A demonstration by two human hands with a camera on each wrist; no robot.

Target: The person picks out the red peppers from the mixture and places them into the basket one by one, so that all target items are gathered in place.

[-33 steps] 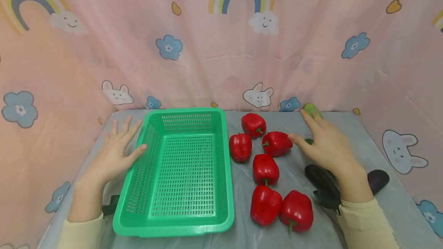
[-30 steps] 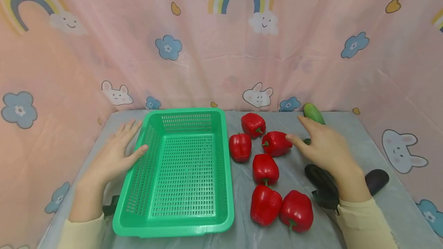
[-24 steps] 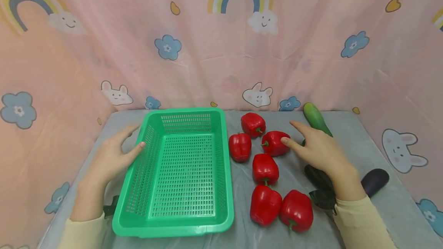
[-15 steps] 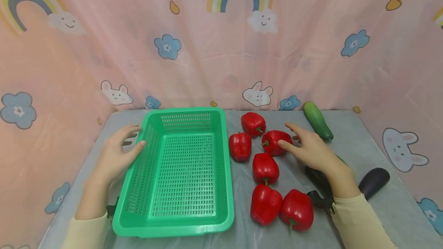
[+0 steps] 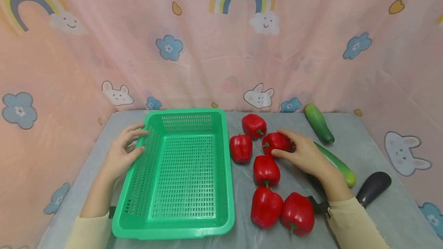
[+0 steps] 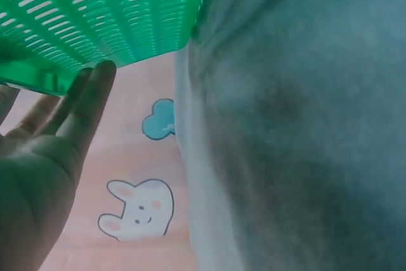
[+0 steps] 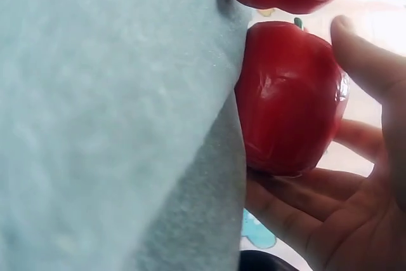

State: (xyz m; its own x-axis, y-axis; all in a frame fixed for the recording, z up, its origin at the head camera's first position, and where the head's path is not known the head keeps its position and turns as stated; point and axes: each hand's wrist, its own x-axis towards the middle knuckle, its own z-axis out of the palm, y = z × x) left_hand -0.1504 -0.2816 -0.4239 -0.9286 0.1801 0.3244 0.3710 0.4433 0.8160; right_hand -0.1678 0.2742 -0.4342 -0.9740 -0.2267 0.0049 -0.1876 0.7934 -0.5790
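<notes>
Loosely bent and holding nothing, the left hand (image 5: 122, 153) is at the left rim of a green basket (image 5: 188, 230), its thumb and fingertips at the edge; whether they touch it is hard to tell. From the left wrist, its fingers look nearly straight against the basket's outer wall. The basket sits on the grey tabletop (image 5: 398, 218) just right of that hand, and its slotted floor shows bare.

Beyond the basket, the leftmost red pepper (image 5: 241, 149) lies well left of the right hand, and the back pepper (image 5: 254, 126) lies ahead and left of it. Nearer the person than the right hand are the middle pepper (image 5: 266, 171), the front-left pepper (image 5: 266, 208) and the front-right pepper (image 5: 297, 213), the last two side by side.

The right hand (image 5: 306, 155) spans one more pepper (image 5: 275, 143), thumb on the near side and fingers on the far side; I cannot tell whether it grips. That pepper rests on the tabletop, stem turned away from the palm.

Past the right hand, one cucumber (image 5: 320, 124) lies ahead and to the right, a second cucumber (image 5: 340, 166) runs partly hidden behind it, and a dark eggplant (image 5: 375, 187) lies farther right.
</notes>
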